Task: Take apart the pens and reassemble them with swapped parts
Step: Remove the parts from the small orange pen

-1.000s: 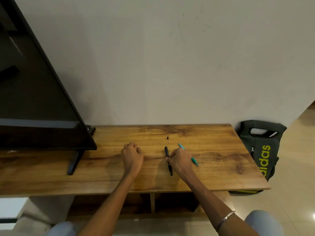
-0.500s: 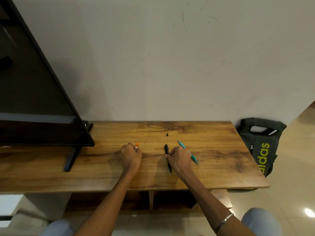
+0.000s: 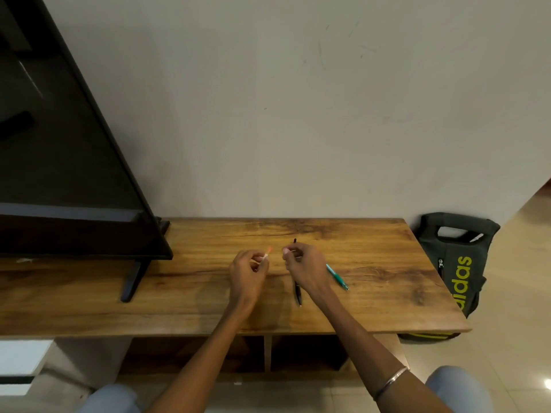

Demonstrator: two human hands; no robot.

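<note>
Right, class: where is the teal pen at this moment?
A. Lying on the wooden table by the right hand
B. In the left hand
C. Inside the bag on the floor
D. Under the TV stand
A: the teal pen lies flat on the wooden table, jutting out from behind the right hand, which does not visibly grip it.

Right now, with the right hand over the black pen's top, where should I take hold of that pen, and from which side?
Grip the black pen at its exposed near end, coming from above. It lies flat on the table, pointing almost straight at you, and the right hand covers the rest of it.
</note>
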